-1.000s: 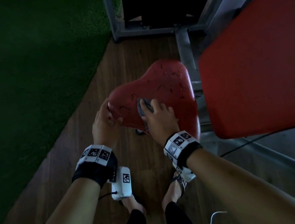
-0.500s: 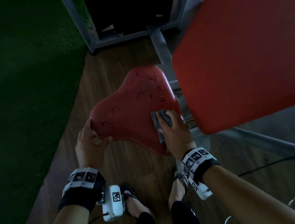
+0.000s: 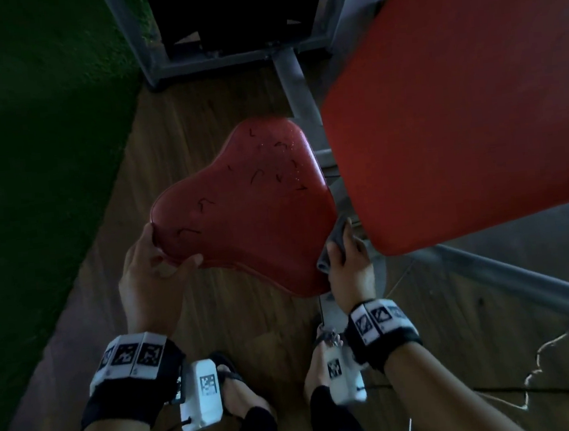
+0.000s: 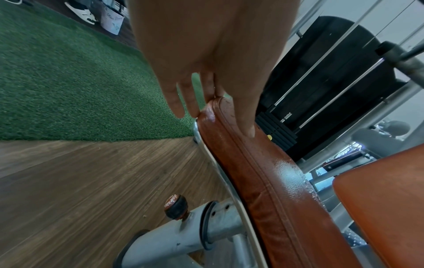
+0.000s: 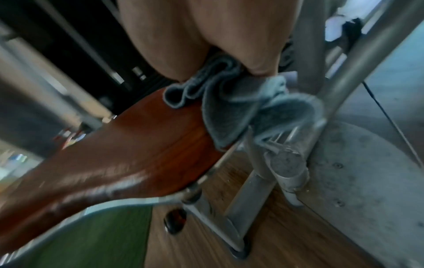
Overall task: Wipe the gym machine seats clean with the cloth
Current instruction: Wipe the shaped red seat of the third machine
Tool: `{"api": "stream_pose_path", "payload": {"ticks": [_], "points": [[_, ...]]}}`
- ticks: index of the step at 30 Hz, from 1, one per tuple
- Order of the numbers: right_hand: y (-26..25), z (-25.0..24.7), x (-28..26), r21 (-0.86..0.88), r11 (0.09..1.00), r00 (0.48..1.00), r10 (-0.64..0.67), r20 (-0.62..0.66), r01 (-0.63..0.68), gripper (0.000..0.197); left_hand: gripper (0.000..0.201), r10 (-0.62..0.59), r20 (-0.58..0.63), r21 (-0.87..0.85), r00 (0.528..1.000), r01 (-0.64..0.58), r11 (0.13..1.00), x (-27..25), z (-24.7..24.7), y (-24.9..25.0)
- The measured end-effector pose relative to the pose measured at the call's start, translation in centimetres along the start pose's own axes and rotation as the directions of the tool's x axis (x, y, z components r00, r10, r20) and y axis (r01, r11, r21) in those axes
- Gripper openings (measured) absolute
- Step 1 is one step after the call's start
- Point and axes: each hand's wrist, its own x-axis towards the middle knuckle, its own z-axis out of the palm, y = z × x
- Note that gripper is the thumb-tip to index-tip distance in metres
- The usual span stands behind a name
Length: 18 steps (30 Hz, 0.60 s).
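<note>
A red padded seat (image 3: 241, 205) with dark cracks in its cover stands on a grey metal post. My left hand (image 3: 156, 257) grips its near left corner, thumb on top and fingers along the underside edge (image 4: 206, 107). My right hand (image 3: 345, 254) holds a bunched grey cloth (image 3: 333, 242) against the seat's right edge, partly under the big red back pad (image 3: 455, 104). In the right wrist view the cloth (image 5: 229, 101) hangs over the seat's rim (image 5: 142, 145). The seat surface looks wet and shiny (image 4: 284, 174).
Green turf (image 3: 30, 151) lies to the left and wooden floor (image 3: 217, 324) under the seat. A grey machine frame (image 3: 228, 58) with a black weight stack stands behind. A knob (image 4: 175, 206) sticks out of the seat post. My feet in sandals (image 3: 236, 384) stand below.
My right hand slid the cloth from the middle of the seat across to its right edge. The left hand kept its grip on the left corner.
</note>
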Motion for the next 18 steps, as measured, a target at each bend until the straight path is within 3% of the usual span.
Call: {"api": "stream_pose_path", "payload": {"ticks": [4,8,15,18], "points": [[0.1,0.0,2.9,0.065,0.997,0.999,0.026,0.045,-0.029,0.055,0.091,-0.004,-0.022,0.03,1.0,0.004,1.0,0.0,0.2,0.4],[0.7,-0.8,0.7,0.1,0.995,0.996,-0.023,0.083,0.015,0.056,0.092,-0.013,-0.029,0.017,0.999,0.013,1.0,0.2,0.3,0.4],[-3.0,-0.6,4.4,-0.076,0.997,0.988,0.015,0.151,-0.004,0.058,0.093,-0.054,-0.023,-0.024,0.998,0.053,0.998,0.1,0.2,0.7],[-3.3,-0.9,3.1,-0.13,0.991,0.988,-0.01,0.156,0.031,0.06,0.094,-0.05,-0.006,-0.002,0.999,0.05,0.999,-0.1,0.1,0.9]]}}
